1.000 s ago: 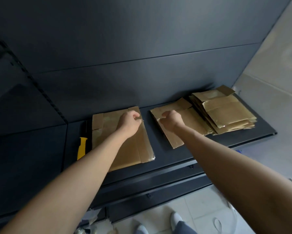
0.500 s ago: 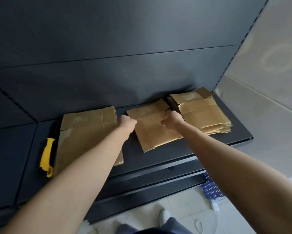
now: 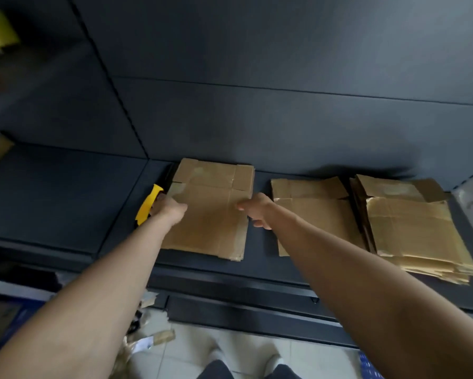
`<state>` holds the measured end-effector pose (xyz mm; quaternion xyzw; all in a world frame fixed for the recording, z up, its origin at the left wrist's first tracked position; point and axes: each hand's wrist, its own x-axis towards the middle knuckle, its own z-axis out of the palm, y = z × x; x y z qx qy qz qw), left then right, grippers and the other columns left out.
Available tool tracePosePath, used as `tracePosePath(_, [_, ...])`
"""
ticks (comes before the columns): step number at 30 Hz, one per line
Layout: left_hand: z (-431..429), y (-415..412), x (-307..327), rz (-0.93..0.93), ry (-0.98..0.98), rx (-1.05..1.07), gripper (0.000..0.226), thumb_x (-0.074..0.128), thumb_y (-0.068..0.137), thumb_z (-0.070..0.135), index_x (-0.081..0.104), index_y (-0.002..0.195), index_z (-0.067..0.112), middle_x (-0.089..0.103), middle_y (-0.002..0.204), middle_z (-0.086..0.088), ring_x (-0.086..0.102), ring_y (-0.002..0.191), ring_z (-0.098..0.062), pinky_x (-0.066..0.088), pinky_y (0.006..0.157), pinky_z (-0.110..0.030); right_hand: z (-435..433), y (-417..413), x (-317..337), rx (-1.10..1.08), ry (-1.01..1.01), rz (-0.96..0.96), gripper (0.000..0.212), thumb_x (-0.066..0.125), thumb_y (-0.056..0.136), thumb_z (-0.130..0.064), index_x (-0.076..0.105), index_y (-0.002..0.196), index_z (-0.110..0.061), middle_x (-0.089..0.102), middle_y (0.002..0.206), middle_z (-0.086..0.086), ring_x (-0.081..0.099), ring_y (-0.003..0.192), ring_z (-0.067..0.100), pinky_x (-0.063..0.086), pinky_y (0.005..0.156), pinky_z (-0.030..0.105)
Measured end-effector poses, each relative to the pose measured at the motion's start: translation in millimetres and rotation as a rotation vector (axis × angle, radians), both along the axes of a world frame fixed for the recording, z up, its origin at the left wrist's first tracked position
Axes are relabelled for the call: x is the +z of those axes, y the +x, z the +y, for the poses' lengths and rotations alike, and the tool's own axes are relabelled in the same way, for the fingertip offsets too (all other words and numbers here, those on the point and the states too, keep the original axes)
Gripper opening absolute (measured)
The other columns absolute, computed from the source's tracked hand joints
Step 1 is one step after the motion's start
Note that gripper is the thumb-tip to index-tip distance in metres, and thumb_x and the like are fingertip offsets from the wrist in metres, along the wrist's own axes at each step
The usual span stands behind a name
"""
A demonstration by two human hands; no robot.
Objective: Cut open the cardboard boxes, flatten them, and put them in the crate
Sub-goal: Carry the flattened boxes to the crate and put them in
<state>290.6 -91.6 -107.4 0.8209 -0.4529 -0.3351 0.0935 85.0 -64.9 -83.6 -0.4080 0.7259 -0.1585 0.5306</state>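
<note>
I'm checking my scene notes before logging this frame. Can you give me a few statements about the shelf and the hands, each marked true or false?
1. A yellow tool handle lies left of the leftmost flattened box. True.
2. The right grip rests on the tall stack. False: it grips the leftmost flattened box's right edge.
3. The tall stack lies farthest right on the shelf. True.
4. One box stands upright, unopened. False: all visible cardboard lies flat.
</note>
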Motion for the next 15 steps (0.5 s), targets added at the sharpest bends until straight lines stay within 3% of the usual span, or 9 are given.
tracePosePath(2, [0, 7, -4, 0.077, 0.029, -0.014, 0.061, 0.057, 0.094, 0.028, 0.031, 0.143, 0.002, 0.042, 0.143, -0.017, 0.046, 0.125, -0.036, 0.043, 0.092, -0.037, -2, 8, -2, -0.058, -0.005, -0.039, 0.007, 0.056, 0.092, -0.014, 0.052, 0.088, -0.013, 0.046, 0.072, -0.002, 0.051, 0.081, 0.02, 0.046, 0.081, 0.035])
tracePosePath(4, [-2, 9, -7, 0.1, 0.063, -0.059, 0.064, 0.062, 0.091, 0.03, 0.035, 0.141, 0.001, 0.041, 0.144, -0.017, 0.044, 0.127, -0.036, 0.042, 0.095, -0.037, -7, 15, -6, -0.098, 0.004, -0.077, 0.019, 0.06, 0.09, -0.014, 0.05, 0.075, -0.017, 0.049, 0.073, -0.001, 0.052, 0.087, 0.022, 0.05, 0.09, 0.04])
tracePosePath(7, [-6, 12, -11, -0.029, 0.124, -0.107, 0.081, 0.074, 0.08, 0.037, 0.035, 0.142, 0.003, 0.035, 0.145, -0.019, 0.04, 0.127, -0.037, 0.041, 0.102, -0.045, -9, 20, -9, -0.16, 0.021, -0.106, 0.022, 0.063, 0.088, -0.015, 0.049, 0.071, -0.018, 0.052, 0.075, 0.0, 0.054, 0.086, 0.021, 0.05, 0.091, 0.039])
tracePosePath(9, [-13, 16, -14, -0.002, 0.152, -0.08, 0.089, 0.08, 0.075, 0.035, 0.032, 0.143, 0.005, 0.032, 0.145, -0.019, 0.04, 0.126, -0.037, 0.042, 0.102, -0.045, -8, 22, -11, -0.213, 0.043, -0.119, 0.019, 0.063, 0.088, -0.015, 0.05, 0.073, -0.017, 0.052, 0.075, 0.0, 0.054, 0.085, 0.021, 0.05, 0.091, 0.039])
tracePosePath(12, [-18, 24, -14, 0.202, 0.176, -0.028, 0.103, 0.089, 0.06, 0.028, 0.032, 0.142, 0.004, 0.049, 0.132, -0.017, 0.053, 0.114, -0.035, 0.049, 0.093, -0.042, -7, 24, -17, -0.29, 0.061, -0.16, 0.015, 0.061, 0.091, -0.02, 0.053, 0.079, -0.017, 0.055, 0.079, 0.0, 0.056, 0.083, 0.019, 0.05, 0.094, 0.04])
tracePosePath(14, [-22, 27, -16, 0.284, 0.195, -0.01, 0.089, 0.087, 0.065, 0.021, 0.038, 0.135, 0.0, 0.055, 0.125, -0.016, 0.057, 0.11, -0.035, 0.048, 0.085, -0.036, -7, 27, -19, -0.357, 0.065, -0.173, 0.021, 0.063, 0.09, -0.035, 0.058, 0.088, -0.014, 0.063, 0.091, 0.003, 0.061, 0.091, 0.02, 0.052, 0.094, 0.04])
tracePosePath(15, [-22, 26, -15, 0.321, 0.205, 0.006, 0.079, 0.084, 0.07, 0.017, 0.041, 0.133, -0.001, 0.057, 0.124, -0.016, 0.057, 0.11, -0.035, 0.048, 0.082, -0.035, -7, 28, -21, -0.407, 0.072, -0.189, 0.035, 0.065, 0.087, -0.043, 0.061, 0.099, -0.01, 0.066, 0.099, 0.006, 0.064, 0.094, 0.022, 0.052, 0.093, 0.041])
